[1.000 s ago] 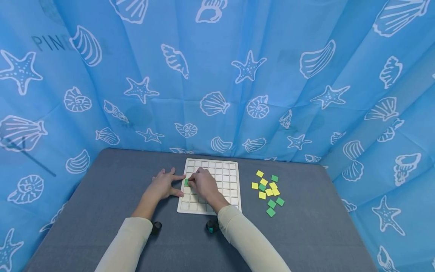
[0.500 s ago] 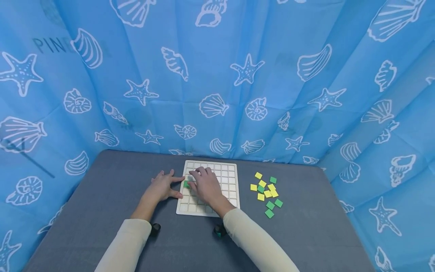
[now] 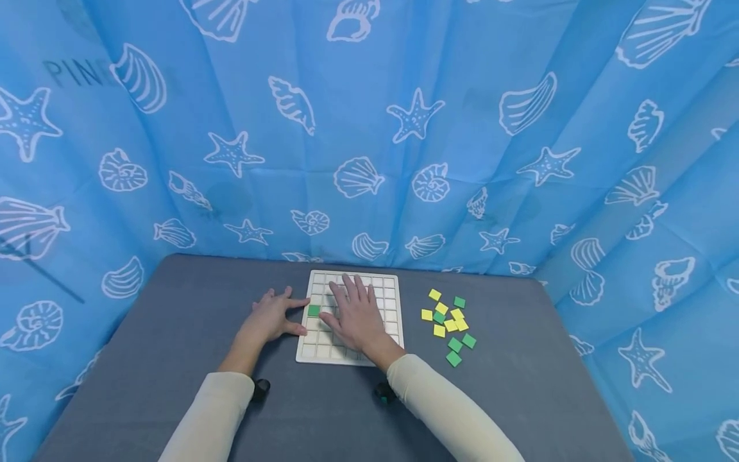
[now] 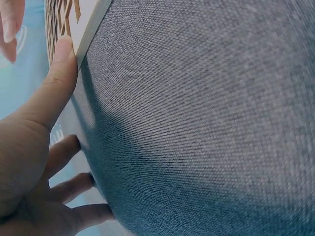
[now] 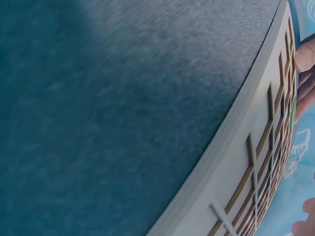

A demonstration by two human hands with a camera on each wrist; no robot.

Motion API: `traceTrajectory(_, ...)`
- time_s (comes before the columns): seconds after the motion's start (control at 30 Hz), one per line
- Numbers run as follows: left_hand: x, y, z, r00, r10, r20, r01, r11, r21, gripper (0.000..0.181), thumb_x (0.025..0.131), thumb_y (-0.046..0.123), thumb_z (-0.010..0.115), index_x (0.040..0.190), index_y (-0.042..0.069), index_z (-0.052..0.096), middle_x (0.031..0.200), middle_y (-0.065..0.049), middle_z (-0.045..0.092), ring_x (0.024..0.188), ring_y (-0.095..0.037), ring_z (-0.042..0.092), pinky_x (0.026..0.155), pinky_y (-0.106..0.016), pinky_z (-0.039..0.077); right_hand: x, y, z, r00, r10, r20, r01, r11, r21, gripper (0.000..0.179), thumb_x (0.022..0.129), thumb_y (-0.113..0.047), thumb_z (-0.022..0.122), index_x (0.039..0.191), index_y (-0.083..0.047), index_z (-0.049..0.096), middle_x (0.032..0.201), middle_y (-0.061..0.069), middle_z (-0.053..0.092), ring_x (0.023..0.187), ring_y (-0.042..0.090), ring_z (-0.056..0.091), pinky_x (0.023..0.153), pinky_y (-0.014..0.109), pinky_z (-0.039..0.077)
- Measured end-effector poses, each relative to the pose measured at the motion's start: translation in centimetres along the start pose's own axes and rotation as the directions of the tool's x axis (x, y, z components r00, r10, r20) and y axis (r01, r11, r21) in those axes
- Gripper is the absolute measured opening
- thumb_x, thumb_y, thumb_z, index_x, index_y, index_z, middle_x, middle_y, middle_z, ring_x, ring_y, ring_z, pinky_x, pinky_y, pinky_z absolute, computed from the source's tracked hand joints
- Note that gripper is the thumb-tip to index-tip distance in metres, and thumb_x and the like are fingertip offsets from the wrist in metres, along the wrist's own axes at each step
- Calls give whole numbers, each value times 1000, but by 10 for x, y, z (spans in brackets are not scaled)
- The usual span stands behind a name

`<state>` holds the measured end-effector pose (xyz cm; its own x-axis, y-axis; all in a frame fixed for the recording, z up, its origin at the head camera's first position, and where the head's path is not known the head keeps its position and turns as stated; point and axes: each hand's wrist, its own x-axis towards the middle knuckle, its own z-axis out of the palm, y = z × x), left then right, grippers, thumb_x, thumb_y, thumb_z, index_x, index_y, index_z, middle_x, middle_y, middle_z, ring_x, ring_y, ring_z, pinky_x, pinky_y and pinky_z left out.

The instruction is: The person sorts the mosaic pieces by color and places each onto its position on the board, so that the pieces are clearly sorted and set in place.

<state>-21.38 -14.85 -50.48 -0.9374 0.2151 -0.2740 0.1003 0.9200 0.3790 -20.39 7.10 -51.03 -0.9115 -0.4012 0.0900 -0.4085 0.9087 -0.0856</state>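
A pale board [image 3: 308, 357] with a grid of square recesses lies on the grey table. One green square tile [image 3: 314, 310] sits in a recess of its leftmost column. My left hand [image 3: 269, 319] touches the board's left edge with thumb and index finger spread, the other fingers resting on the cloth. In the left wrist view the thumb [image 4: 62, 54] presses on the rim. My right hand [image 3: 359, 316] is over the middle of the board, its fingers extended and apart, holding nothing. It hides several recesses; whether it touches the board I cannot tell.
Right of the board lie loose yellow tiles [image 3: 439, 331] and green tiles [image 3: 454, 359], some overlapping. A blue curtain [image 3: 358, 96] with white shells and starfish hangs behind and beside the grey table [image 3: 508, 398]. Dark wrist devices show at both cuffs.
My right hand let go of the green tile, which stays in the left column. It drew back to the right and its fingers straightened. My left hand kept its place on the board's edge.
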Motion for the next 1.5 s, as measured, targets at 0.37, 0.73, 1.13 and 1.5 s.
traceTrajectory(0.37,1,0,-2,1000,-7,13,7,1000,-12,82,77,49,83,150,32,52,167,-22,27,153,-56,15,113,-81,21,-8,18,2,998,9,64,-8,1000,-11,79,100,-73,32,165,-29,19,174,11,9,160,42,7,126,65,15)
traceTrajectory(0.73,2,1,-3,1000,-16,23,16,1000,-20,83,76,47,83,151,30,51,167,-23,26,153,-56,15,114,-81,19,-16,45,-14,1000,7,21,-8,1000,22,78,101,-68,39,163,-24,25,173,14,14,159,43,11,125,67,14)
traceTrajectory(1.13,2,0,-1,1000,-23,12,24,999,-26,83,76,47,83,151,31,51,167,-23,26,154,-56,15,114,-79,20,-37,75,-8,998,54,26,-56,996,65,79,100,-67,42,164,-24,24,174,14,10,159,46,9,125,68,11)
traceTrajectory(1.5,4,-3,1,1000,-19,16,20,999,-30,83,76,47,83,151,32,50,167,-23,26,153,-56,15,114,-80,19,-51,108,-1,995,96,3,-96,994,48,79,100,-66,44,163,-22,27,173,16,14,158,48,12,124,71,13)
